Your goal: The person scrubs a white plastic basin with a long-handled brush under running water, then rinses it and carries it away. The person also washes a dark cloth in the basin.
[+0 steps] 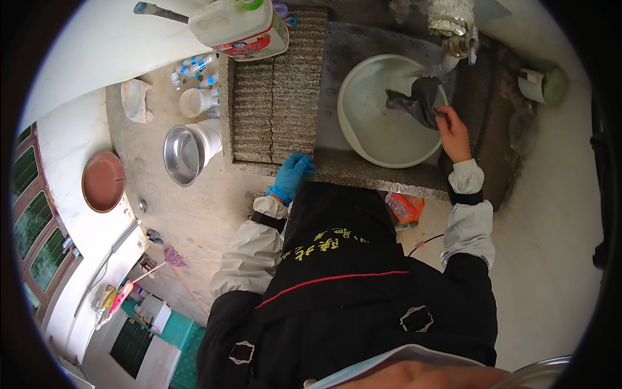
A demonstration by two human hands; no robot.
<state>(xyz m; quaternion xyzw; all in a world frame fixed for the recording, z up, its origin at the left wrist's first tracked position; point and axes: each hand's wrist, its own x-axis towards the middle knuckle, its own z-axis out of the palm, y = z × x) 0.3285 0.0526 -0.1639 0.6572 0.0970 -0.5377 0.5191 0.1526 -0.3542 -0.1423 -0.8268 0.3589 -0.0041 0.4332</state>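
My right hand (453, 133), bare, pinches one end of a dark grey cloth (420, 104) at the right rim of a pale round basin (350, 131). The cloth hangs over the basin, which appears to hold water. Just above it, water seems to come from the spout of a metal tap (457, 48). My left hand (291, 177), in a blue glove, rests on the front edge of the stone sink (379, 179), beside the ribbed washboard (272, 107). Its fingertips are bent and partly hidden, so its grip is unclear.
A large plastic jug (238, 29) stands at the washboard's far end. On the floor to the left are a metal bowl (183, 155) on a white bucket, plastic bottles (197, 65) and a mop (174, 256). An orange packet (406, 206) lies beneath the sink's front edge.
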